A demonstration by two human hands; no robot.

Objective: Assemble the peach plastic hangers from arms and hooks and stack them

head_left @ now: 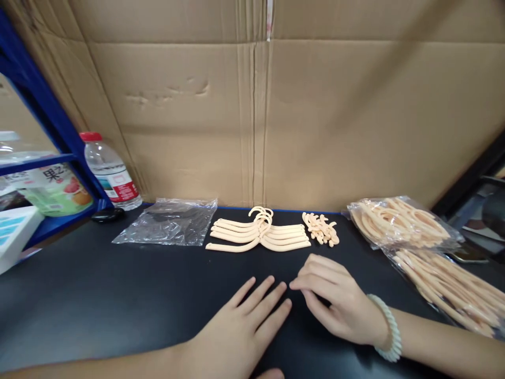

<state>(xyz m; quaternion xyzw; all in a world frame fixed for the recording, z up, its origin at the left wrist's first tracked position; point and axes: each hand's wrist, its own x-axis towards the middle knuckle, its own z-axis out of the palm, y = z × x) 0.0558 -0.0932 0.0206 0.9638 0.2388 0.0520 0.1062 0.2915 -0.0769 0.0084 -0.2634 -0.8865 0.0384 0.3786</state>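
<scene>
My left hand (240, 326) lies palm down on the black table, fingers spread, with nothing in it. Just to its right is my right hand (339, 300), a pale beaded bracelet (389, 329) on its wrist. Its fingers are curled and held together, the index fingertip close to the left hand's fingertips; nothing shows in its grasp. Beyond both hands, several beige hangers (240, 239) lie in an overlapping row, hooks toward the cardboard. Right of them sits a small heap of short curved beige pieces (320, 229). Neither hand touches these.
A crumpled clear plastic bag (169, 223) lies at the back left, near a red-capped water bottle (112, 173) and a blue shelf (43, 105). To the right are two bags of beige parts (398, 223). A cardboard wall (315, 105) closes off the back of the table (118, 300).
</scene>
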